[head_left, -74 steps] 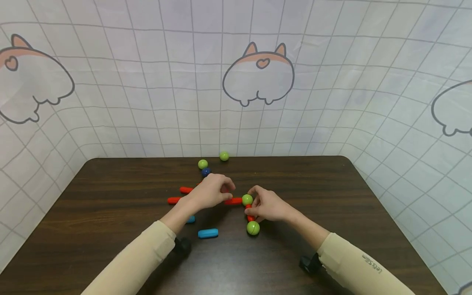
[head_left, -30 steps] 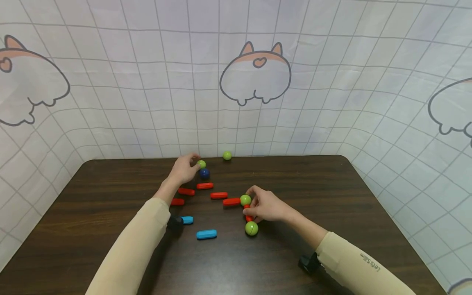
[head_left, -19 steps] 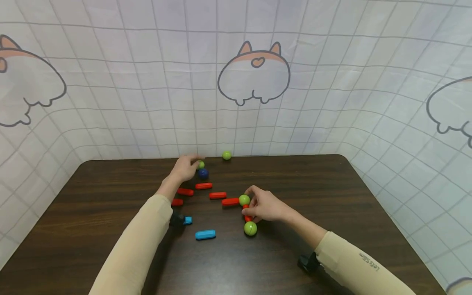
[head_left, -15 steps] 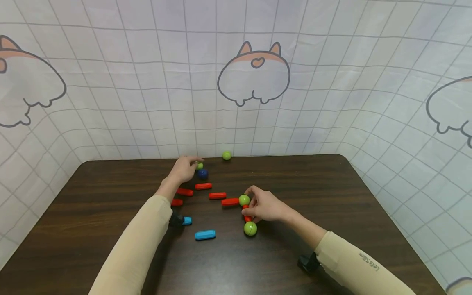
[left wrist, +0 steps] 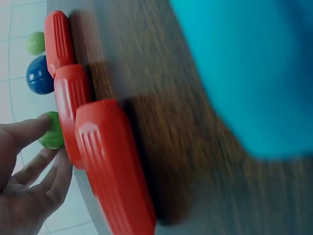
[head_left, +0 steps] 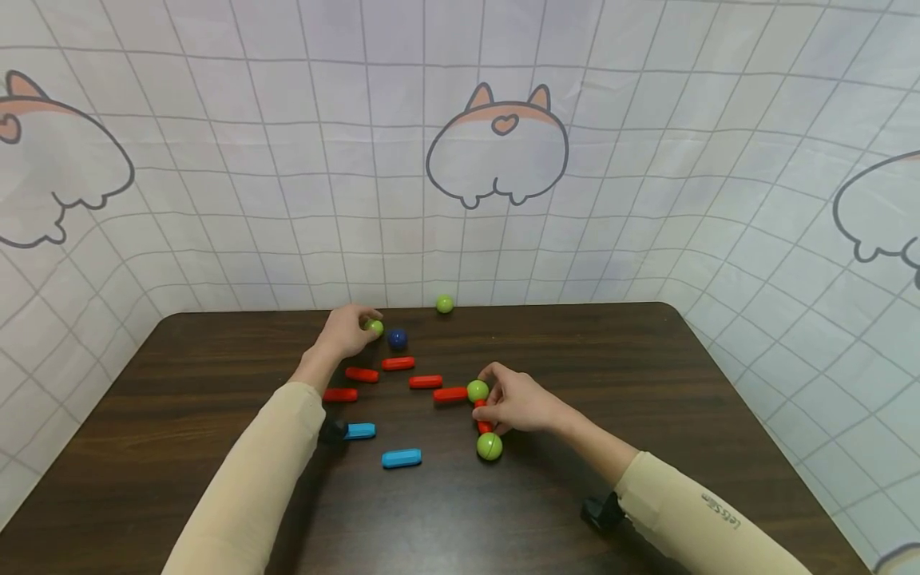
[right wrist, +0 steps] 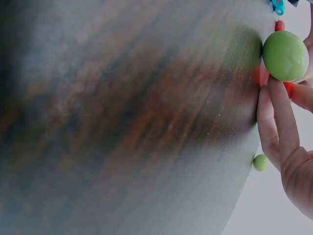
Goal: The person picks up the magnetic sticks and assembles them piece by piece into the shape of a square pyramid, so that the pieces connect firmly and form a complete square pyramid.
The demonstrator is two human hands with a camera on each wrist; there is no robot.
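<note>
At the back left of the table, my left hand [head_left: 345, 332] pinches a green ball [head_left: 374, 327] between thumb and fingers. The left wrist view shows that ball [left wrist: 53, 131] beyond a row of red sticks [left wrist: 110, 161]. Just right of it sits a dark blue ball [head_left: 398, 339]. My right hand [head_left: 525, 402] grips a short red stick [head_left: 484, 426], partly hidden by its fingers. This stick runs between a far green ball [head_left: 477, 390] and a nearer grooved green ball [head_left: 489, 446]. Another red stick [head_left: 450, 394] reaches left from the far ball.
Several loose red sticks [head_left: 426, 382] lie between the hands. Two blue sticks [head_left: 401, 458] are nearer, one partly behind the left wrist's black camera [head_left: 332, 430]. Another green ball [head_left: 445, 303] rests by the table's back edge, before a white grid-patterned curtain [head_left: 345, 160].
My left hand has moved from the middle to the back left, taken hold of the green ball and drawn it left, away from the blue ball. My right hand has stayed in place.
</note>
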